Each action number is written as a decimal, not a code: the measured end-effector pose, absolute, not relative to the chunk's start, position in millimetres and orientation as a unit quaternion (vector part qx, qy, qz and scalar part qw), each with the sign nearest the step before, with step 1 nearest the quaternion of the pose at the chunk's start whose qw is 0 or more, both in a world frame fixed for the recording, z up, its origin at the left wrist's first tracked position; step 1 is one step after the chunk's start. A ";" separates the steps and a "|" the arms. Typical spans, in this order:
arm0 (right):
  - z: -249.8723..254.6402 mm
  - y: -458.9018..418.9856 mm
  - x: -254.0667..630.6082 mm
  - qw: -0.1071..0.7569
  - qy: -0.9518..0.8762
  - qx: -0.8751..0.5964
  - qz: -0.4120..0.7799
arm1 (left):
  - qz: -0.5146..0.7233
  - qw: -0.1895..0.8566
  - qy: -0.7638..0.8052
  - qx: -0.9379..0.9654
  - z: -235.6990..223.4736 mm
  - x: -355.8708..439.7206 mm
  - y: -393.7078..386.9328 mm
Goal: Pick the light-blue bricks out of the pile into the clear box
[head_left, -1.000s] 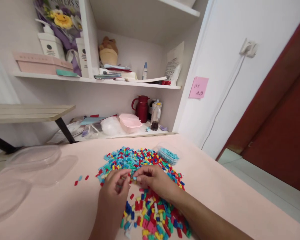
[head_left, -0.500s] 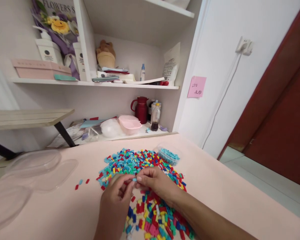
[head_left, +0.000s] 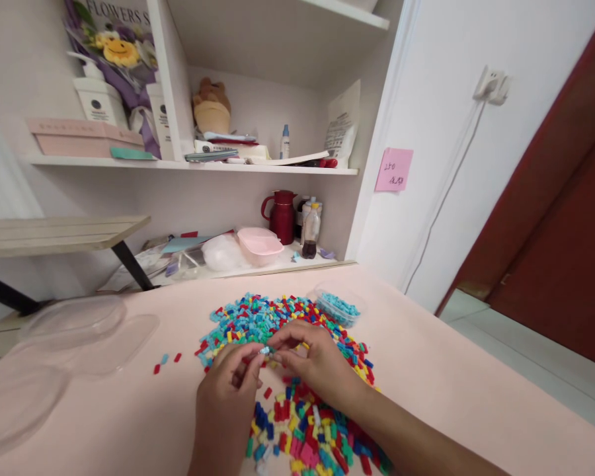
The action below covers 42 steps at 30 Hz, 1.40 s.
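The left hand [head_left: 228, 380] is pinching a pale blue brick [head_left: 264, 350] between its fingers, loose bricks [head_left: 250, 320] lying at twelve o'clock. The right hand [head_left: 317, 363] is bringing its fingers beside the brick at three o'clock; whether they are grasping anything is unclear.

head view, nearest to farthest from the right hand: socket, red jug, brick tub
1. Brick tub, just beyond the right hand, slightly right
2. Red jug, farther back, slightly left
3. Socket, far up to the right
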State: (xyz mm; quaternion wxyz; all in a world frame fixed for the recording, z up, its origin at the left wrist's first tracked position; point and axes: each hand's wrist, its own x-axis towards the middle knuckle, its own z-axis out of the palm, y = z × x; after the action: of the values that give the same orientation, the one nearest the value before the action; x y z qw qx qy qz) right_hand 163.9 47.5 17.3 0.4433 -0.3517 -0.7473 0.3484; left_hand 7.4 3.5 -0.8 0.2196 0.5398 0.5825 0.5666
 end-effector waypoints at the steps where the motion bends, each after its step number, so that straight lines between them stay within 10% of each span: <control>1: 18.0 46.9 164.0 0.442 -0.756 -0.349 0.334 | 0.566 0.221 0.583 0.538 -1.2 7.2 3.8; 42: 19.3 45.9 166.3 0.424 -0.795 -0.363 0.238 | 0.536 0.302 0.597 0.515 -3.7 7.9 4.0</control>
State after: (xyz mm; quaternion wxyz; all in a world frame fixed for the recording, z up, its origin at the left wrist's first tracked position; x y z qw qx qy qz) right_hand 166.3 45.9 19.3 0.4238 -0.3634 -0.7948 0.2380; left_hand 7.9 4.0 -3.7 0.3016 0.5151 0.5972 0.5358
